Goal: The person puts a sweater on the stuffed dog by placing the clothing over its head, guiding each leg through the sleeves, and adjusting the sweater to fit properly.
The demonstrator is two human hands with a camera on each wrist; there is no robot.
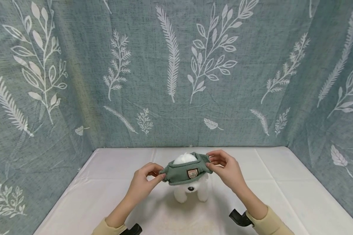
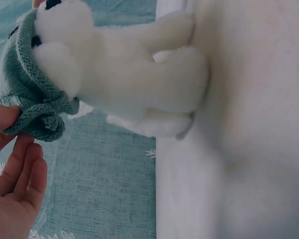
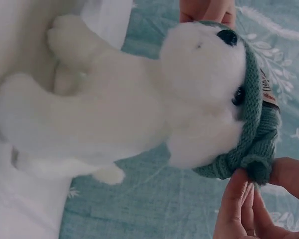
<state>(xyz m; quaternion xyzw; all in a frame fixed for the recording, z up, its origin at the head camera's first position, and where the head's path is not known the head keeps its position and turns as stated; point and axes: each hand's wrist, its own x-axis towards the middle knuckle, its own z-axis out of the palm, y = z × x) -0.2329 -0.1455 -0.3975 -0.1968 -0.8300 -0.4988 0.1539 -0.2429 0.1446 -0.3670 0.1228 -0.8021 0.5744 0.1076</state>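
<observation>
A white plush dog (image 1: 190, 191) stands on the table, facing me. Around the upper part of its head sits a small green knitted garment (image 1: 180, 173) with a sewn badge (image 1: 192, 173) on the front; white fur shows through its top opening. My left hand (image 1: 144, 179) pinches the garment's left end between thumb and fingers. On the other side my right hand (image 1: 223, 166) pinches the right end. In the right wrist view the garment's edge (image 3: 249, 99) lies just above the dog's black eye (image 3: 238, 95).
The white tabletop (image 1: 120, 182) stretches around the dog. Behind it and along both sides hangs a grey-green curtain (image 1: 147, 65) with white leaf prints. Black wrist camera mounts (image 1: 240, 218) sit by the beige sleeves (image 1: 267, 222).
</observation>
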